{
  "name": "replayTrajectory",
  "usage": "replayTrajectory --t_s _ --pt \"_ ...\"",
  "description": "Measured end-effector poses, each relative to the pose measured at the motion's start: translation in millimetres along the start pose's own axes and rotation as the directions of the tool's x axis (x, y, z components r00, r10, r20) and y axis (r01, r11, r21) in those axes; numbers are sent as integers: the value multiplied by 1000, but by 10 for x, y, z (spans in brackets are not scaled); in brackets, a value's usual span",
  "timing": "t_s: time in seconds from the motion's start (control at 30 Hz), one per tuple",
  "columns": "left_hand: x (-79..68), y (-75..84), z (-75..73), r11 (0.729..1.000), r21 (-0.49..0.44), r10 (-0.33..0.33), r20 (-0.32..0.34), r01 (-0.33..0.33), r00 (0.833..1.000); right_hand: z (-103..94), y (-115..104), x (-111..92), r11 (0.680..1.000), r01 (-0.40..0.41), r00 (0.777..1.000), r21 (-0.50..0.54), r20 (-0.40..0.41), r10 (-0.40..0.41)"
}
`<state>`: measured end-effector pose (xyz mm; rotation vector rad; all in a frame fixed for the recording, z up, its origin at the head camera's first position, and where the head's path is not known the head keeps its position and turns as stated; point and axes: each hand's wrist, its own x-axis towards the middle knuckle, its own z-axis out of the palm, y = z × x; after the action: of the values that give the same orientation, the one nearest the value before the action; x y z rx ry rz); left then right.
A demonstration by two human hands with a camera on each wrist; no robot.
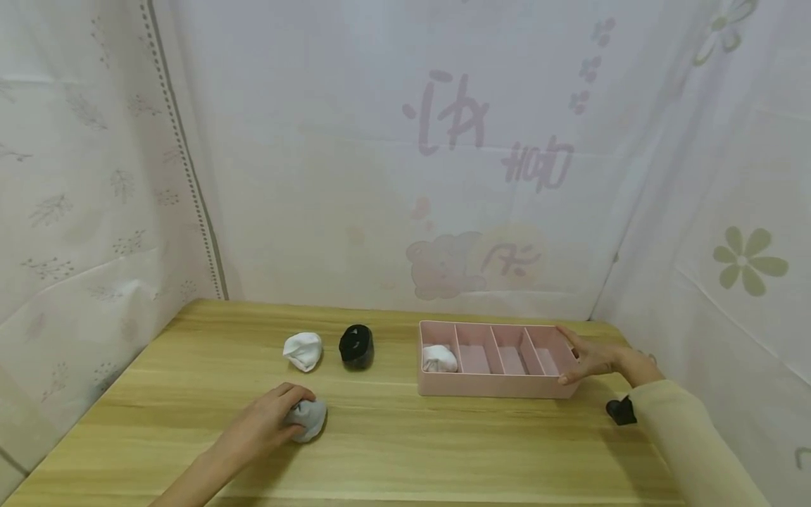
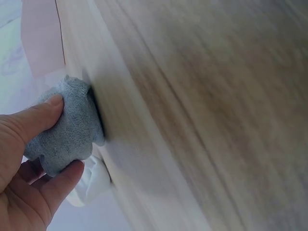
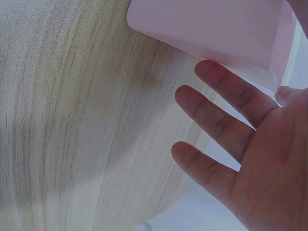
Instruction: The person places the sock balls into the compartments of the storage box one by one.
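In the head view my left hand (image 1: 269, 419) grips a rolled-up grey sock (image 1: 308, 420) low over the front left of the table. The left wrist view shows the knit of the grey sock (image 2: 67, 127) between thumb and fingers. My right hand (image 1: 592, 359) holds the right end of a pink divided box (image 1: 494, 385), thumb on its front wall. Three other fingers (image 3: 211, 173) of that hand spread straight, off the box. A white rolled sock (image 1: 440, 359) lies in the leftmost compartment. Another white rolled sock (image 1: 303, 351) and a black one (image 1: 356, 346) lie behind my left hand.
A small black object (image 1: 621, 411) lies at the table's right, partly hidden by my right sleeve (image 1: 690, 436). The wooden table (image 1: 412, 451) meets a printed cloth curtain (image 1: 355, 211) at its back, with more curtain at both sides.
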<state>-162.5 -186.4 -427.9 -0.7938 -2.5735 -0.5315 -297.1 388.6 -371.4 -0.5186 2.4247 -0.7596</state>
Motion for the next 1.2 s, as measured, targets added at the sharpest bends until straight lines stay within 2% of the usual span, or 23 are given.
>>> replayTrajectory --t_s 0.13,0.37,0.5,0.67,0.8,0.93,1.07,1.2 --pt "6 4 9 1000 -4 18 -16 -18 1000 -6 -7 -4 1000 6 1000 -15 6 -6" --pt "103 68 28 996 -28 80 -66 -82 995 -5 -20 0 999 -41 999 11 6 41" --pt "218 163 27 994 -87 62 -33 -64 998 7 -17 1 999 -47 999 11 1 47" --pt "419 313 27 984 -180 -1 50 10 999 12 -11 1 999 -50 999 16 -5 50" --pt "608 424 59 974 -226 -3 69 19 998 12 -14 -2 999 -52 999 8 -2 52" --pt "808 507 120 970 -240 40 31 -31 999 -1 99 35 998 -62 998 14 -2 62" --pt "994 589 186 964 -262 52 -9 -52 999 -4 247 104 997 -76 996 24 -35 77" --pt "1189 681 247 947 -317 54 -29 -60 998 -4 195 83 998 -70 997 11 -34 70"
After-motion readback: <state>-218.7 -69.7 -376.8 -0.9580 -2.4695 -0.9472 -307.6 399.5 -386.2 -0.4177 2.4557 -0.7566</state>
